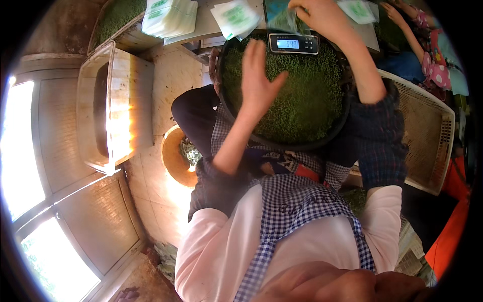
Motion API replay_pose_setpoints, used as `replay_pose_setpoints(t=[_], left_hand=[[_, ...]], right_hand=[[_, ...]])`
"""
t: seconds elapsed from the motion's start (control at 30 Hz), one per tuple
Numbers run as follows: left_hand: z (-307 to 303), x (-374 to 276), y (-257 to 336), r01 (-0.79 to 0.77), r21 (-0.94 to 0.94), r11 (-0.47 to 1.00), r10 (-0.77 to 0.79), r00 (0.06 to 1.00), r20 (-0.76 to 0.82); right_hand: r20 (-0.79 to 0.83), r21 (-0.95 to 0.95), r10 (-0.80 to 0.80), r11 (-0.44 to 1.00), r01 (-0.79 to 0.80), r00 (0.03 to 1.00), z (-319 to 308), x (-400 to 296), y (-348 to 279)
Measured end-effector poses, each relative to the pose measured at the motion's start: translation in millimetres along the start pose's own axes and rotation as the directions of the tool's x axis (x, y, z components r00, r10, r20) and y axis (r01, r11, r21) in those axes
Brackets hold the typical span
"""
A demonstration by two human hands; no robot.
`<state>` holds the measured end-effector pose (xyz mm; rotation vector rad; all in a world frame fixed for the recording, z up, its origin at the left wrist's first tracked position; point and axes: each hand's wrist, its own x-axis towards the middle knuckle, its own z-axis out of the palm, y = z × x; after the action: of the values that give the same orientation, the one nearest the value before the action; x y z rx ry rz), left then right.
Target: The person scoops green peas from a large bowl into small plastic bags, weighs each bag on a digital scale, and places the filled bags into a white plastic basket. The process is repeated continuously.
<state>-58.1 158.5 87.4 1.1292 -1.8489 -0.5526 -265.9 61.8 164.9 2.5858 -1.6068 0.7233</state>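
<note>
A round dark tub of small green leafy plants [302, 109] rests at my lap. Over its left part hovers my left hand [258, 75], blurred, fingers and thumb apart, holding nothing. My right hand [307, 11] is at the top, its fingers pinching a clear plastic bag [288, 22] with some greens inside, above a digital scale [293, 43] with a lit display. The scale's pan is largely hidden by the bag and hand. A stack of printed plastic bags [169, 17] and a few loose ones [236, 17] lie on the table left of the scale.
More printed bags [358, 11] lie right of the scale. A co-worker's arms [405, 30] reach in at the upper right, near a plastic crate [422, 132]. On the left stand a large pale bin [141, 102] and a yellow basin [169, 162] on the floor.
</note>
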Motion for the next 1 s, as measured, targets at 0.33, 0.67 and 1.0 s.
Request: replay_pose_setpoints(t=[0.33, 0.67, 1.0], left_hand=[[37, -15, -45, 0.33, -0.237, 0.914, -0.265, 0.926, 0.268], [50, -23, 0, 0.137, -0.323, 0.937, 0.028, 0.889, 0.457], [45, -23, -9, 0.102, -0.261, 0.96, 0.053, 0.848, 0.527]], right_hand=[[0.268, 0.12, -0.162, 0.984, 0.134, 0.95, -22, -74, -62], [0.431, -0.037, -0.163, 0.98, 0.198, 0.887, -19, -146, -66], [0.351, 0.024, -0.1, 0.995, 0.098, 0.931, -30, -170, -77]])
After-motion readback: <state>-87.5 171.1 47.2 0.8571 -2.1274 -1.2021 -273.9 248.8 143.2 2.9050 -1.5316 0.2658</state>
